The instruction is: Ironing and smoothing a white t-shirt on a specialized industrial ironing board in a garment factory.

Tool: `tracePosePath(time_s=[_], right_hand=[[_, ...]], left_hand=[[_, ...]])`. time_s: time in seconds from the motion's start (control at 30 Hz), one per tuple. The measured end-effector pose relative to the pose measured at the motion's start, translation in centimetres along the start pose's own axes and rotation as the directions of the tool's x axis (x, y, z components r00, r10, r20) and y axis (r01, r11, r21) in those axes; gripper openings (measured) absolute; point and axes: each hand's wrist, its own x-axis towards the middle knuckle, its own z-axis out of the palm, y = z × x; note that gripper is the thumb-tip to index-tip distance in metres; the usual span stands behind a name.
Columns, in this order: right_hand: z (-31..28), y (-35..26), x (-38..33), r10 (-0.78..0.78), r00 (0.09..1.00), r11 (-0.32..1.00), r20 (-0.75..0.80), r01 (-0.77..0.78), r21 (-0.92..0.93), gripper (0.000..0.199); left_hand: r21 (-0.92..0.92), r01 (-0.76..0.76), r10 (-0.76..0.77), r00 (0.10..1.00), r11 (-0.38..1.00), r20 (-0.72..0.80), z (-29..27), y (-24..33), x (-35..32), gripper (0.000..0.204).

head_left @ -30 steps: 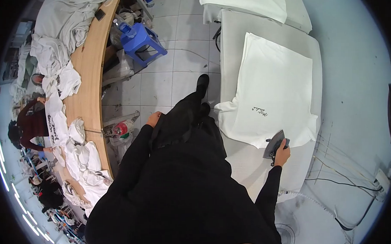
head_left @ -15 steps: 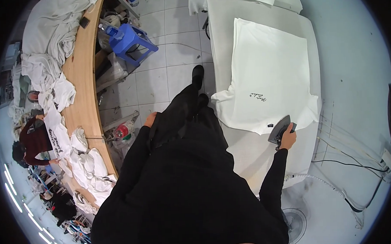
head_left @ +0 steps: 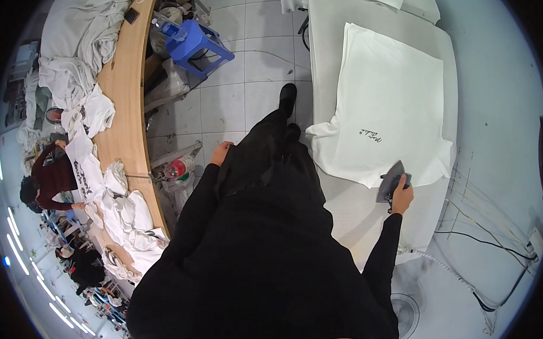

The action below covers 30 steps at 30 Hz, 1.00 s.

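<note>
My right hand (head_left: pixel 402 196) is closed around the handle of a dark grey iron (head_left: pixel 391 182). The iron rests at the neckline of a white T-shirt (head_left: pixel 394 87), its front end partly over a small dark label (head_left: pixel 382 176) there. Laid flat on a pale padded ironing table (head_left: pixel 363 217), the shirt has its collar toward me and small dark lettering below the neck. On the left, my left hand (head_left: pixel 221 153) hangs beside my black trousers, away from the table. Its fingers are mostly hidden, and nothing shows in it.
A wooden table (head_left: pixel 134 84) heaped with white garments (head_left: pixel 126 213) runs along the left, where a co-worker (head_left: pixel 53 177) handles cloth. Between the tables stands a blue plastic stool (head_left: pixel 198 46). A hose (head_left: pixel 436 260), cables and a fan (head_left: pixel 405 314) are at the lower right.
The iron has slid left across the shirt's neckline, onto the edge of the dark label. The whole view has shifted slightly. My left hand stays by my thigh.
</note>
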Motion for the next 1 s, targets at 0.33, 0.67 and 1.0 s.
tracePosePath(time_s=[0.33, 0.67, 1.0], right_hand=[[-0.2, 1.5, 0.5, 0.034, 0.999, 0.997, -0.018, -0.033, 0.064, 0.082], [-0.7, 0.6, 1.1, 0.075, 0.996, 0.996, -0.038, -0.073, 0.059, 0.083], [-1.2, 0.8, 1.4, 0.185, 0.982, 0.982, -0.042, -0.183, 0.046, 0.084]], left_hand=[[-0.029, -0.280, 0.281, 0.954, 0.960, 0.102, -0.4, 4.8, -3.3, 0.053], [0.020, 0.050, -0.050, 0.999, 0.999, -0.012, 0.2, 4.6, 0.3, 0.048], [0.094, -0.136, 0.131, 0.990, 0.986, 0.052, 0.5, 1.5, 1.6, 0.036]])
